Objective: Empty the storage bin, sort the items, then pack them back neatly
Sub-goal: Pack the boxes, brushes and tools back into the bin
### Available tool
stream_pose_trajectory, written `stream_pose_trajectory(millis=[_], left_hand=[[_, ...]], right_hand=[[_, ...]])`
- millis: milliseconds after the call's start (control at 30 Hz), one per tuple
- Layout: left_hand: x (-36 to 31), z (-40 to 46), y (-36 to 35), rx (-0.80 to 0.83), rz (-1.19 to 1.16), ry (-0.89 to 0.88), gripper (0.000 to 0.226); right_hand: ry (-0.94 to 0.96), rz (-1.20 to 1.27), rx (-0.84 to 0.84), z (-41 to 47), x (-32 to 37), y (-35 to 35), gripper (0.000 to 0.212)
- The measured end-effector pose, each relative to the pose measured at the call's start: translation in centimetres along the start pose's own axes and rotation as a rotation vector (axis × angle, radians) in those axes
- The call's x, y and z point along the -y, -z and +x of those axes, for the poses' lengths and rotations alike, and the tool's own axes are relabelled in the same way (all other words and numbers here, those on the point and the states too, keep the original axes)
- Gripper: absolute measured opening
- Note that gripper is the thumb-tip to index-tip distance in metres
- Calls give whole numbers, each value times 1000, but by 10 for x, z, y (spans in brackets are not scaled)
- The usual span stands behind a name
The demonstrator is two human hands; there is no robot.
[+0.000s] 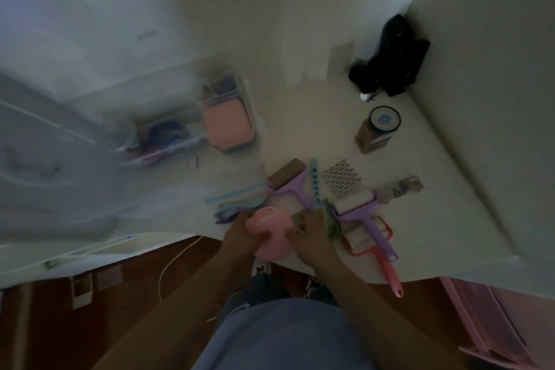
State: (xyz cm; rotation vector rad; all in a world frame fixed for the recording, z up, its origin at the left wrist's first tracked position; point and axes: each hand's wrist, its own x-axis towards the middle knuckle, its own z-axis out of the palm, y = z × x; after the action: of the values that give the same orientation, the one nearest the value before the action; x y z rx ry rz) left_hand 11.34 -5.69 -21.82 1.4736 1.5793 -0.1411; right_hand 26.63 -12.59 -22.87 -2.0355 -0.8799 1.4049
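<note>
A round pink container [271, 233] is held at the table's near edge between my left hand [240, 234], which grips its left side, and my right hand [309, 242], whose fingers curl at its right side. Sorted items lie to the right: two purple rollers [289, 185] [359, 207], a red roller [372, 245], a blue comb-like tool [315, 182] and a white lattice piece [342, 179]. The clear storage bin [192, 132] stands further left, blurred, with a pink square pad [228, 126] and bluish items inside.
A jar with a dark lid [378, 129] and a black object [390, 60] stand at the back right near the wall. Blue strips and purple pieces [237, 201] lie left of the rollers. A pink basket [492, 318] sits low at the right, over a brown floor [120, 294].
</note>
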Motion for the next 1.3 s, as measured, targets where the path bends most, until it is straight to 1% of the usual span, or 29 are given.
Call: stream_pose_trajectory(millis=[67, 100, 167, 233, 267, 367, 400, 467, 500, 567, 667, 733, 800, 833, 867, 900, 933, 967, 1033, 1100, 1167, 1233, 1300], left_hand=[[1, -4, 3, -18, 1, -41, 69], [3, -8, 6, -17, -29, -68, 70], [1, -17, 14, -52, -67, -130, 68], [-5, -27, 26, -87, -75, -202, 65], [-11, -33, 35, -111, -77, -246, 64], [-21, -57, 65, -180, -129, -310, 65], [-22, -65, 77, -206, -182, -319, 68], [-23, -79, 104, -258, -288, -341, 69], [-23, -83, 118, -280, -332, -360, 65], [-21, -85, 147, -303, -438, -397, 52], [-14, -68, 191, -356, -548, -431, 40], [-6, -48, 217, -344, -634, -391, 43], [5, -27, 237, -261, -776, -306, 49], [11, -16, 244, -247, -819, -269, 49], [19, -4, 249, -269, -831, -239, 45], [27, 9, 253, -312, -839, -208, 35], [34, 21, 256, -358, -828, -166, 25], [39, 32, 258, -387, -827, -128, 21], [44, 52, 261, -356, -924, -69, 28], [42, 69, 263, -315, -1070, -32, 26], [40, 92, 261, -324, -1102, -14, 23], [40, 115, 259, -370, -1076, -1, 28], [39, 138, 256, -405, -1016, -10, 33]], right_hand=[[1, -113, 8, 4, 5, -8, 49], [-10, -127, -2, 5, 6, -10, 48], [-63, -64, -46, 0, 13, -9, 47], [-42, -19, -113, -7, 22, -4, 56], [-26, 4, -133, -13, 27, 2, 53], [26, 121, -198, -38, 53, 20, 30], [44, 173, -213, -48, 65, 25, 29], [94, 273, -218, -66, 93, 26, 37], [132, 310, -219, -71, 108, 24, 36], [230, 369, -217, -71, 139, 10, 26], [325, 407, -222, -52, 187, -21, 23], [338, 420, -216, -33, 217, -47, 28], [338, 380, -211, -10, 238, -76, 38], [340, 340, -219, 3, 244, -90, 43], [346, 302, -229, 14, 250, -101, 46], [348, 269, -250, 26, 253, -111, 47], [339, 243, -272, 36, 256, -120, 47], [327, 220, -293, 46, 259, -126, 45], [301, 187, -287, 61, 266, -139, 43], [280, 149, -241, 76, 271, -150, 49], [260, 122, -194, 90, 272, -156, 58], [242, 122, -143, 102, 272, -162, 65], [264, 96, -153, 117, 263, -166, 75]])
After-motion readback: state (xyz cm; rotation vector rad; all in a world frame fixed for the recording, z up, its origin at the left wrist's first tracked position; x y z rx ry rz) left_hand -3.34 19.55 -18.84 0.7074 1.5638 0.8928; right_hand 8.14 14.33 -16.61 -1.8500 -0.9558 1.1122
